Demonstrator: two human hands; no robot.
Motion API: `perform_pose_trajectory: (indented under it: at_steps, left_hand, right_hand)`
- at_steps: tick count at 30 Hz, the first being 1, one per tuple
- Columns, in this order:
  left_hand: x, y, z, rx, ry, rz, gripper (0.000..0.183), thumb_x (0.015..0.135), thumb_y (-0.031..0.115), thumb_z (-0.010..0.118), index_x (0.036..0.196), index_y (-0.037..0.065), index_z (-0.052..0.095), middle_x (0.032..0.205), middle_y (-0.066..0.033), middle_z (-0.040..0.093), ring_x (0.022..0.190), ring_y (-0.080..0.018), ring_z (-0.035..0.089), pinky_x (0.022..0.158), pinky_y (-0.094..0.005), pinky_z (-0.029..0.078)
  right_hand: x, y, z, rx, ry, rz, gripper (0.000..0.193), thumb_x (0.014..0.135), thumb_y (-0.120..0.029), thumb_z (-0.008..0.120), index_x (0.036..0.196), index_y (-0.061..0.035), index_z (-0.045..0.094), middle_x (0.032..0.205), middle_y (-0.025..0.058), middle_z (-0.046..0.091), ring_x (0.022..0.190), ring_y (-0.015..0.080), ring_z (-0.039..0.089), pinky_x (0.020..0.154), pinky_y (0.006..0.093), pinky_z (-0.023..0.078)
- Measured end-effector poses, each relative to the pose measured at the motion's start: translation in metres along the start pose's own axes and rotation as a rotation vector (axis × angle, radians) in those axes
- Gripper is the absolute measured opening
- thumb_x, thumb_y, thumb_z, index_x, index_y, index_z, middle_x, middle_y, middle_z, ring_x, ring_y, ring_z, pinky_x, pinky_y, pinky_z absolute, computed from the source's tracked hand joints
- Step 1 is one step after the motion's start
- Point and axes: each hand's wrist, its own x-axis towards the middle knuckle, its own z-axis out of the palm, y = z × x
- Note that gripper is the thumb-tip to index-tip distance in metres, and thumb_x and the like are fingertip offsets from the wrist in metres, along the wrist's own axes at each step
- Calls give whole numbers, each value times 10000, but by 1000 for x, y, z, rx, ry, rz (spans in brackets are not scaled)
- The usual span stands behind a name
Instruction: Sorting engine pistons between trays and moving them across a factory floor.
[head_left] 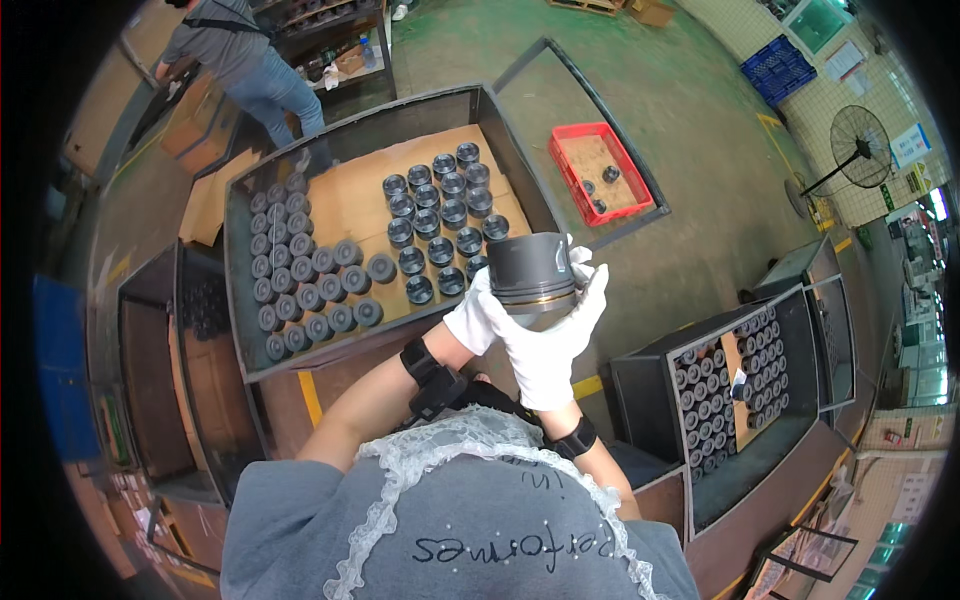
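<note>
Held up at the centre of the frame: a grey metal piston, upright, with a brass-coloured ring near its lower edge; clasped from both sides by two white-gloved hands. Left hand pressed against the lower left of the piston, fingers curled onto its side, grip closed on it; right hand cupped beneath and around its right side, fingertips reaching up along the wall, grip likewise closed on it. Black straps around both wrists.

Behind the piston, filling the upper left and centre: a large dark metal bin lined with brown cardboard; rows of like grey pistons standing on the cardboard, one cluster at the left, a second cluster just above the held piece. At the upper right of centre: a red plastic crate on the green floor, a few dark parts inside. At the lower right: another dark bin packed with smaller dark cylinders in rows. At the upper left: another person in a grey top and jeans, bent over cardboard boxes. At the far upper right: a black standing fan.
</note>
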Motion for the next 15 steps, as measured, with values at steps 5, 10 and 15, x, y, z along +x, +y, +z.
perform_pose_trajectory:
  at_steps: [5,10,15]
  left_hand:
    - [-6,-3,4,24,56,4,486,1017,219,306,1459,24,355,1466,-178,429,1312,-280,473,1137,-412,363]
    - [-18,1,28,1274,229,432,858,786,190,740,1490,30,275,1432,-191,438,1336,-343,441,1127,-426,340]
    - [-25,-11,41,1667,124,754,939,648,120,821,1427,-41,323,1356,-255,484,1300,-448,448,1116,-481,338]
  right_hand:
    - [2,2,-7,-45,-17,43,1130,700,-305,888,1507,42,178,1419,204,390,1296,288,426,1107,398,333]
    - [22,27,-27,1424,-151,857,594,1039,-485,363,1480,-87,349,1435,116,466,1280,257,497,1090,415,409]
    - [24,58,-27,1988,-444,768,651,1015,-501,396,1499,-70,332,1323,134,572,1191,229,570,1013,381,477]
